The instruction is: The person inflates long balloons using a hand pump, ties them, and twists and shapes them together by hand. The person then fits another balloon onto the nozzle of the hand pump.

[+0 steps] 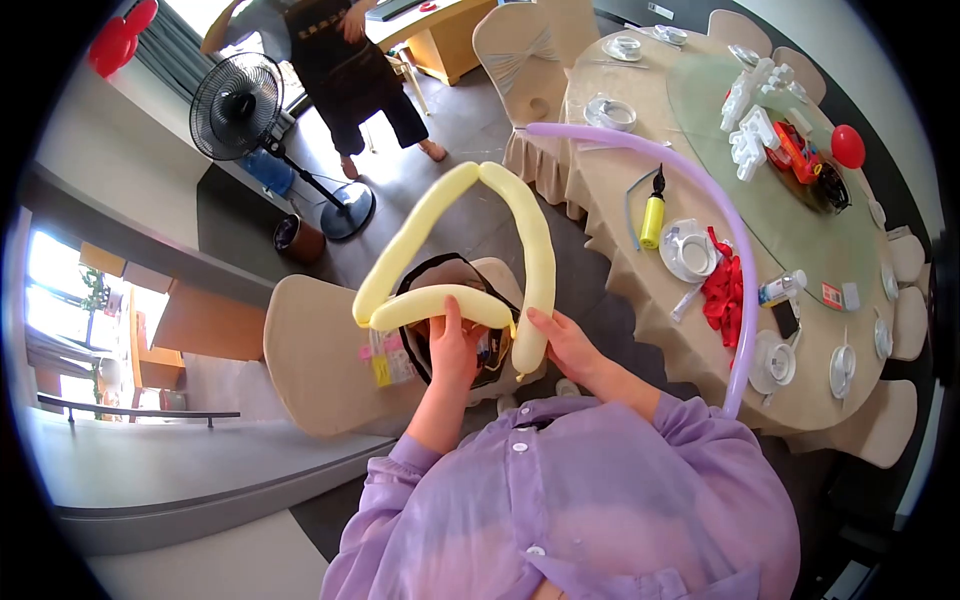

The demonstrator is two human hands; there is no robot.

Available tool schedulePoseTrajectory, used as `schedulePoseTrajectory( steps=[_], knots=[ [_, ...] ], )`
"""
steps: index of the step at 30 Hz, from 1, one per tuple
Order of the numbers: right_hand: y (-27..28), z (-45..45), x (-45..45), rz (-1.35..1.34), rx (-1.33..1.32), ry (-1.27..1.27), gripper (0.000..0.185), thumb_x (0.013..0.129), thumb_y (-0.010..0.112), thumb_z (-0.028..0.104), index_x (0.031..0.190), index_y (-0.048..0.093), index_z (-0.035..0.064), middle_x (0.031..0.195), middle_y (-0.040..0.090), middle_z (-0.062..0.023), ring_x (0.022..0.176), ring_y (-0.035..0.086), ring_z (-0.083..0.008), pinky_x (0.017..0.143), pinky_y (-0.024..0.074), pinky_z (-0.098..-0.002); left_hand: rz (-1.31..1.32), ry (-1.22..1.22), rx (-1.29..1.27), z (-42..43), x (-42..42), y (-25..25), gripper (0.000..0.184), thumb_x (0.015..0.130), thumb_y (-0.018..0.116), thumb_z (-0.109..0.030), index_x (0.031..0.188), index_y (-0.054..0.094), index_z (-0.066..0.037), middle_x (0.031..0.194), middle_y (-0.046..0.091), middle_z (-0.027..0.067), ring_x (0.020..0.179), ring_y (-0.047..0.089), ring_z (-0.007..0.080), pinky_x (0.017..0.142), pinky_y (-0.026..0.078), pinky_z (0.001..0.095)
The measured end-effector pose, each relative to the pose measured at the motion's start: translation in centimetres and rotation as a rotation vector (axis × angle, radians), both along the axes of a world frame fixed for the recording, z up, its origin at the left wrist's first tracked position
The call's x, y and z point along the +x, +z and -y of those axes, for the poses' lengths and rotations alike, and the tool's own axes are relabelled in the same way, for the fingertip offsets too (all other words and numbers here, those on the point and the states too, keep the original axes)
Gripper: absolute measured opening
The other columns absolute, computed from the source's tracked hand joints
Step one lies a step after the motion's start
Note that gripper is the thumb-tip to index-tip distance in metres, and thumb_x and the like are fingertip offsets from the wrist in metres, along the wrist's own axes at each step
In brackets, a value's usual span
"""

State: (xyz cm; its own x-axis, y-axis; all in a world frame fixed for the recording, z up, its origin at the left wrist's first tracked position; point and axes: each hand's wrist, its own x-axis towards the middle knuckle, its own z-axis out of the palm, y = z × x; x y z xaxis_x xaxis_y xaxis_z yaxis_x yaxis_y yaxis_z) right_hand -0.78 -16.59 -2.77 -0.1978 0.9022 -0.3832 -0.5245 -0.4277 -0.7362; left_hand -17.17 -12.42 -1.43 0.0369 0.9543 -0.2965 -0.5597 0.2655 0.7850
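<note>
A long pale yellow modelling balloon is bent into a rough triangle in front of me. My left hand is closed round its lower segment, thumb on top. On the other side, my right hand pinches the balloon just above its knotted tail, close to a twisted joint. A long purple balloon arcs over the table from beside my right arm; how it is held there is hidden. Behind the yellow loop, a dark open bag sits on a beige chair.
The round table at right carries a yellow hand pump, red balloons, a bottle, wrapped tableware and white foam-like pieces. A standing fan and another person are ahead, left of centre.
</note>
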Motion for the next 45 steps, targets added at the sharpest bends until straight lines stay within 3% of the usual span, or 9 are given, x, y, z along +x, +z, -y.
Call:
schedulePoseTrajectory(
  steps=[5, 10, 20, 26, 30, 34, 38, 39, 45],
  knots=[
    [0.6, 0.2, -1.0, -0.064, 0.026, -0.042, 0.043, 0.086, 0.058, 0.033, 0.119, 0.049, 0.0062, 0.099, 0.057, -0.0014, 0.092, 0.052, -0.0099, 0.083, 0.0416, -0.0285, -0.012, -0.048, 0.092, 0.5, 1.3, -0.7, 0.022, 0.091, 0.050, -0.018, 0.111, 0.046, -0.008, 0.104, 0.056, 0.0062, 0.095, 0.058, 0.0198, 0.078, 0.050, 0.0357],
    [0.5, -0.3, -0.8, 0.191, 0.214, -0.046, 0.037, 0.086, 0.059, 0.024, 0.115, 0.050, 0.0027, 0.104, 0.057, -0.0040, 0.096, 0.053, -0.0113, 0.084, 0.0433, -0.0272, -0.111, -0.191, 0.079, 1.1, 0.9, -1.1, 0.034, 0.091, 0.049, -0.015, 0.123, 0.041, -0.008, 0.115, 0.053, 0.0104, 0.103, 0.054, 0.0231, 0.085, 0.045, 0.0370],
    [0.1, -0.3, 0.4, 0.408, 0.420, -0.130, 0.039, 0.083, 0.063, 0.025, 0.113, 0.051, 0.0025, 0.097, 0.059, -0.0035, 0.087, 0.055, -0.0093, 0.077, 0.0454, -0.0252, -0.265, -0.459, 0.125, 3.0, 0.5, -0.9, 0.049, 0.084, 0.057, -0.010, 0.128, 0.036, -0.002, 0.117, 0.052, 0.0110, 0.103, 0.051, 0.0173, 0.083, 0.043, 0.0293],
    [-0.1, -0.4, 1.9, 0.245, 0.378, -0.081, 0.036, 0.084, 0.062, 0.026, 0.109, 0.054, 0.0015, 0.094, 0.059, -0.0023, 0.085, 0.054, -0.0083, 0.075, 0.0447, -0.0242, -0.148, -0.615, -0.153, 4.7, 0.6, -3.2, 0.045, 0.089, 0.052, -0.028, 0.127, 0.038, -0.007, 0.114, 0.051, 0.0089, 0.102, 0.052, 0.0207, 0.084, 0.043, 0.0345],
    [0.0, 1.0, 2.5, 0.183, 0.286, 0.127, 0.031, 0.085, 0.059, 0.028, 0.104, 0.057, 0.0036, 0.096, 0.060, -0.0031, 0.087, 0.055, -0.0111, 0.078, 0.0446, -0.0269, 0.065, -0.309, -0.274, 3.7, 0.6, -3.7, 0.052, 0.093, 0.032, -0.046, 0.131, 0.033, -0.009, 0.122, 0.048, 0.0058, 0.114, 0.044, 0.0227, 0.092, 0.036, 0.0428],
    [0.5, 1.7, 3.3, 0.189, 0.129, 0.250, 0.036, 0.085, 0.059, 0.030, 0.112, 0.052, 0.0076, 0.097, 0.062, -0.0031, 0.089, 0.057, -0.0126, 0.076, 0.0473, -0.0300, 0.154, -0.020, -0.170, 0.3, -0.9, -3.4, 0.038, 0.090, 0.049, -0.032, 0.118, 0.045, -0.007, 0.111, 0.054, 0.0103, 0.103, 0.051, 0.0257, 0.088, 0.042, 0.0396],
    [-2.3, 0.1, 6.7, 0.085, -0.004, -0.196, 0.039, 0.084, 0.060, 0.035, 0.107, 0.050, 0.0054, 0.088, 0.059, -0.0068, 0.075, 0.061, -0.0173, 0.062, 0.0519, -0.0308, 0.196, -0.032, -0.185, -1.3, -2.7, -2.3, 0.031, 0.087, 0.051, -0.033, 0.105, 0.053, -0.008, 0.091, 0.059, 0.0080, 0.080, 0.058, 0.0214, 0.072, 0.049, 0.0360],
    [-2.3, -0.4, 8.0, 0.112, -0.023, -0.286, 0.039, 0.084, 0.059, 0.035, 0.107, 0.048, 0.0045, 0.086, 0.059, -0.0076, 0.071, 0.061, -0.0181, 0.059, 0.0514, -0.0307, 0.123, -0.016, -0.199, -1.4, -2.5, -1.7, 0.031, 0.088, 0.049, -0.036, 0.106, 0.053, -0.011, 0.084, 0.058, 0.0059, 0.067, 0.056, 0.0182, 0.057, 0.047, 0.0323],
    [-2.0, -1.7, 12.9, 0.181, -0.057, -0.547, 0.041, 0.086, 0.055, 0.031, 0.113, 0.043, 0.0028, 0.081, 0.057, -0.0083, 0.061, 0.059, -0.0180, 0.052, 0.0493, -0.0290, 0.073, -0.194, -0.138, 0.3, -3.2, -1.4, 0.041, 0.089, 0.044, -0.042, 0.113, 0.047, -0.009, 0.080, 0.055, 0.0064, 0.060, 0.051, 0.0183, 0.051, 0.042, 0.0315]
  ],
)
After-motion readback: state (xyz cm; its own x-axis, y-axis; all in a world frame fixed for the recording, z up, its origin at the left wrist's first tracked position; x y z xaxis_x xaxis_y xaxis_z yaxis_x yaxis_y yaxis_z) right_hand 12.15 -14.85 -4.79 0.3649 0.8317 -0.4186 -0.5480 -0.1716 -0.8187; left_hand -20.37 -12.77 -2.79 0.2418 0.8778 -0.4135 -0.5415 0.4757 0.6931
